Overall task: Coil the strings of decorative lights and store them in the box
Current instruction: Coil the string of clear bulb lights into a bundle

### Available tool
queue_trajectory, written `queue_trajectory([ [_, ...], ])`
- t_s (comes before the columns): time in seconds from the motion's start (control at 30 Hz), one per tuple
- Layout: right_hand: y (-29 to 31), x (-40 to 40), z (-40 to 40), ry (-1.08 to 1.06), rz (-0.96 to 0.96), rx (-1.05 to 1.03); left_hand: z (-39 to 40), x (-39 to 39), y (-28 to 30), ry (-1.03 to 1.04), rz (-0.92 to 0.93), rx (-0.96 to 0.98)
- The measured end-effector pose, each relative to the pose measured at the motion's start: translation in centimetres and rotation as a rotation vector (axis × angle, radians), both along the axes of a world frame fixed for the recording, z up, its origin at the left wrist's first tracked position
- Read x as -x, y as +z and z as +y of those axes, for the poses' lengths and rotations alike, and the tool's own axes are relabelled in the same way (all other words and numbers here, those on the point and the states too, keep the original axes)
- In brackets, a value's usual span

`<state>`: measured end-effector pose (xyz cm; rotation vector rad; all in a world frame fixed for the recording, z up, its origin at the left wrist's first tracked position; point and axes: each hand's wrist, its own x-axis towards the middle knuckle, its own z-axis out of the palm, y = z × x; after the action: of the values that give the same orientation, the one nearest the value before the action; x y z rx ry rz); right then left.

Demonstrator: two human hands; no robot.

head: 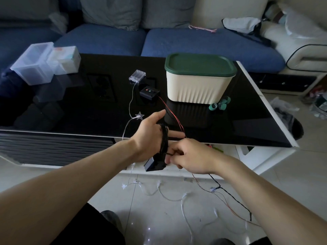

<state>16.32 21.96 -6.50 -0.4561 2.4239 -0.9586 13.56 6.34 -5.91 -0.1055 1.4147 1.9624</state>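
Note:
A black light string is wound in a coil (163,138) around my left hand (152,137), whose fingers are stretched out; a black battery pack (154,164) hangs below its palm. My right hand (187,156) pinches the black string right next to the coil. The loose end of that string (233,198) trails onto the floor. The cream box with a green lid (200,78) stands closed on the black table (70,106). A clear star string (139,116) with a clear battery case (137,76) and a red wire (172,114) from a black controller (149,92) also lie there.
Green hook-and-loop ties (219,104) lie beside the box. Clear plastic containers (40,62) sit at the table's far left. More clear string (168,195) sprawls over the tiled floor. A blue sofa (194,45) is behind the table.

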Motion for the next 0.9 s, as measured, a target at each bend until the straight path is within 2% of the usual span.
queue_trajectory([
  [0.1, 0.2, 0.1, 0.3, 0.005, 0.069, -0.014, 0.0, -0.2, -0.6, -0.255, 0.003, 0.085],
  [0.3, 0.3, 0.0, 0.6, 0.022, 0.061, 0.023, -0.5, -0.2, -0.8, -0.514, 0.043, 0.248],
  [0.43, 0.1, 0.7, 1.2, -0.039, 0.103, 0.053, -0.1, -0.6, -0.9, -0.549, 0.093, 0.301],
  [0.53, 0.2, 0.8, 1.7, 0.023, 0.019, 0.109, 0.0, -0.3, -1.1, -0.54, 0.115, 0.281],
  [0.6, 0.1, 0.8, 1.8, 0.015, 0.029, 0.142, -0.1, 0.0, -1.4, -0.547, 0.13, 0.285],
  [0.9, -0.6, 1.3, 1.9, -0.016, 0.366, 0.098, -0.9, 0.7, -1.5, -0.594, 0.092, 0.322],
])
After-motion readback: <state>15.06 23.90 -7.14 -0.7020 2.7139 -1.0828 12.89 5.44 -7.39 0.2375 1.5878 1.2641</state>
